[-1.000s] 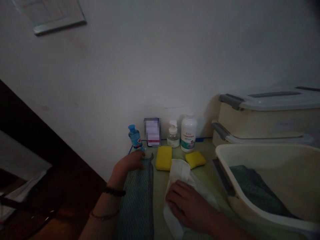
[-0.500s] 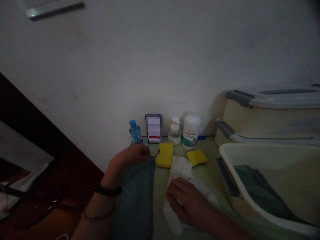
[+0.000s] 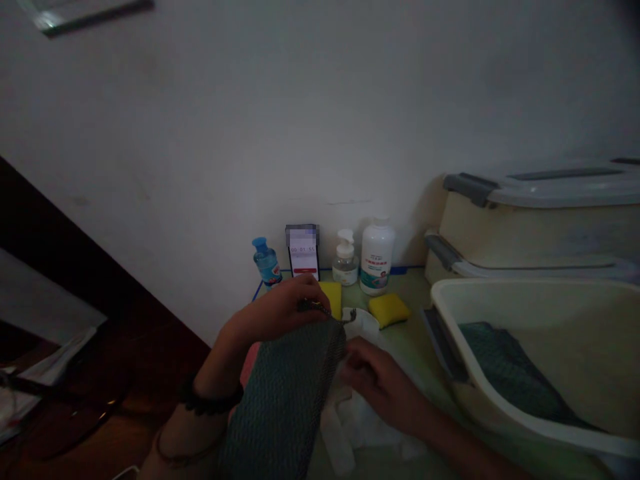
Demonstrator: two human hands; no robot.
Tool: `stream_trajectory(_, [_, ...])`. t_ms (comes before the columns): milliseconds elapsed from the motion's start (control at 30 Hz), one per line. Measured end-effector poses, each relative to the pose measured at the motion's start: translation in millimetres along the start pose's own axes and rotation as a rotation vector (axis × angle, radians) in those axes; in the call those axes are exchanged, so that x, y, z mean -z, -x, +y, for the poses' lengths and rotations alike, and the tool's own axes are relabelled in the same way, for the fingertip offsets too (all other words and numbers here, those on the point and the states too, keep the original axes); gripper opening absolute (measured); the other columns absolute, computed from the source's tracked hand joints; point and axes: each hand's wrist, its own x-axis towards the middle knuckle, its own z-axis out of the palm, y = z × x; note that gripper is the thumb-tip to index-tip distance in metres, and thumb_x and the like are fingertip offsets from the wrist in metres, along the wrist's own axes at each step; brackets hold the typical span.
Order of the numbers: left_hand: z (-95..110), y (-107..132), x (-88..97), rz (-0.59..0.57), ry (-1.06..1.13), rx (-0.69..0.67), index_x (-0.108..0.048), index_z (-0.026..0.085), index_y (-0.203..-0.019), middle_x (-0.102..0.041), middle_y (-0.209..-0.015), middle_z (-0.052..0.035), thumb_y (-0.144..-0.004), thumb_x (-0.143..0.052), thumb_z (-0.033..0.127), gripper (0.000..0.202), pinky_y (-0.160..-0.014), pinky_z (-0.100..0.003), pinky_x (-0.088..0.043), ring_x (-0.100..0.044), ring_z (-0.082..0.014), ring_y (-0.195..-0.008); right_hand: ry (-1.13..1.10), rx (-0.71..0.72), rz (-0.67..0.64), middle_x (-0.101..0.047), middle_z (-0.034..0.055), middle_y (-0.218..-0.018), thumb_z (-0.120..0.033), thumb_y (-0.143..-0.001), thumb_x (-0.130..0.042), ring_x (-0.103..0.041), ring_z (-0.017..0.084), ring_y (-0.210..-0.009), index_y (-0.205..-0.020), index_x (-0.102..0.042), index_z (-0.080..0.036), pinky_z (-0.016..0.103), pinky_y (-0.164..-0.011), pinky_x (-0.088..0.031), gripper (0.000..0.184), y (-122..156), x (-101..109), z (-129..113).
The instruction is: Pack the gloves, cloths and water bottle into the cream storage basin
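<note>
My left hand (image 3: pixel 295 303) pinches the top edge of a green textured cloth (image 3: pixel 280 393), lifted at its upper right corner. My right hand (image 3: pixel 373 377) is closed, its fingers curled at the right edge of that cloth; the fingertips are partly hidden. Beneath my right hand a crumpled white cloth (image 3: pixel 367 430) lies on the light green surface. Something pink (image 3: pixel 249 363) shows under the green cloth's left side. One yellow sponge (image 3: pixel 333 299) is partly covered behind my left hand. Another yellow sponge (image 3: pixel 389 310) lies beyond my right hand.
Along the wall stand a blue bottle (image 3: pixel 267 262), a phone (image 3: pixel 303 253) showing a timer, a pump bottle (image 3: pixel 345 263) and a white bottle (image 3: pixel 377 257). On the right an open cream bin (image 3: pixel 500 288) holds a dark green cloth (image 3: pixel 515 377). Lidded boxes (image 3: pixel 540 233) are stacked behind it.
My left hand has moved right and raised the green cloth's edge, which now partly covers one sponge. My right hand has left the white cloth and come to the green cloth's edge.
</note>
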Motion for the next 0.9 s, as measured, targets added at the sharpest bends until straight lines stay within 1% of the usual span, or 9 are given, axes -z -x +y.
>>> stream_trajectory(67, [-4,-5,-4.9,0.010,-0.026,0.018,-0.065,0.018,-0.088,-0.059,-0.091,-0.0042,-0.083,-0.054,0.023,0.013,-0.080,-0.030,-0.044,-0.056,-0.0166,-0.087,-0.023,-0.053,-0.008,-0.052,-0.0013,-0.070,-0.034,-0.092,-0.042,-0.052,0.013,-0.066,-0.081,-0.053,-0.019,0.025,-0.059,-0.042,0.021,-2,1,-1])
stream_trajectory(133, [-7,-8,-9.2,-0.024,-0.004,0.031,-0.063,0.017,-0.088,-0.062,-0.086,-0.0035,-0.083,-0.052,0.022,0.013,-0.074,-0.028,-0.044,-0.057,-0.0157,-0.081,-0.067,-0.075,0.009,-0.051,-0.0019,-0.067,-0.034,-0.092,-0.040,-0.051,0.013,-0.064,-0.078,-0.051,-0.019,0.025,-0.058,-0.041,0.023,-3,1,-1])
stream_trajectory(367, [-10,-10,-21.1,-0.126,0.021,0.056,-0.059,0.018,-0.090,-0.065,-0.087,-0.0014,-0.085,-0.049,0.021,0.012,-0.073,-0.027,-0.043,-0.059,-0.0155,-0.081,-0.170,-0.015,0.070,-0.055,0.0025,-0.092,-0.027,-0.090,-0.043,-0.055,0.013,-0.074,-0.100,-0.051,-0.021,0.026,-0.065,-0.046,0.013,-1,2,1])
stream_trajectory(467, [-9,-10,-20.0,-0.066,0.010,0.060,-0.056,0.018,-0.092,-0.064,-0.088,-0.0020,-0.088,-0.044,0.022,0.013,-0.072,-0.026,-0.043,-0.058,-0.0151,-0.081,-0.152,-0.019,0.104,-0.055,0.0046,-0.102,-0.025,-0.091,-0.041,-0.057,0.014,-0.077,-0.115,-0.047,-0.023,0.030,-0.071,-0.047,0.025,-2,1,6])
stream_trajectory(600, [-6,-8,-14.9,0.038,0.029,0.051,-0.053,0.018,-0.095,-0.062,-0.082,-0.0011,-0.090,-0.042,0.027,0.015,-0.067,-0.025,-0.043,-0.057,-0.0136,-0.074,-0.192,-0.095,0.176,-0.056,0.0034,-0.091,-0.029,-0.089,-0.046,-0.055,0.014,-0.070,-0.114,-0.044,-0.023,0.028,-0.062,-0.048,0.025,-2,-1,11])
stream_trajectory(667, [-4,-8,-14.6,0.040,0.025,0.057,-0.052,0.018,-0.096,-0.063,-0.078,0.0001,-0.091,-0.042,0.029,0.016,-0.063,-0.024,-0.042,-0.057,-0.0127,-0.068,-0.184,-0.084,0.192,-0.050,0.0082,-0.113,-0.032,-0.086,-0.052,-0.056,0.014,-0.077,-0.111,-0.046,-0.023,0.028,-0.065,-0.049,0.027,-1,0,9])
stream_trajectory(733, [-2,-8,-16.8,0.033,0.011,0.063,-0.053,0.018,-0.097,-0.064,-0.079,-0.0001,-0.091,-0.042,0.030,0.017,-0.063,-0.024,-0.041,-0.057,-0.0126,-0.067,-0.138,-0.033,0.162,-0.030,0.0105,-0.136,-0.035,-0.082,-0.058,-0.056,0.014,-0.083,-0.111,-0.049,-0.023,0.030,-0.071,-0.050,0.032,1,1,5])
stream_trajectory(800, [1,-10,-20.3,0.029,-0.020,0.069,-0.054,0.019,-0.098,-0.065,-0.081,-0.0007,-0.090,-0.044,0.030,0.017,-0.063,-0.024,-0.041,-0.058,-0.0130,-0.068,-0.077,0.015,0.098,-0.024,0.0105,-0.139,-0.039,-0.080,-0.062,-0.054,0.017,-0.093,-0.112,-0.052,-0.023,0.031,-0.075,-0.050,0.037,1,3,1])
stream_trajectory(900, [5,-12,-24.7,0.016,-0.074,0.067,-0.055,0.019,-0.099,-0.064,-0.077,0.0000,-0.090,-0.044,0.031,0.019,-0.059,-0.024,-0.040,-0.058,-0.0134,-0.065,0.012,0.067,0.033,-0.033,0.0099,-0.131,-0.043,-0.078,-0.062,-0.042,0.025,-0.114,-0.108,-0.058,-0.022,0.036,-0.086,-0.046,0.037,1,6,-4])
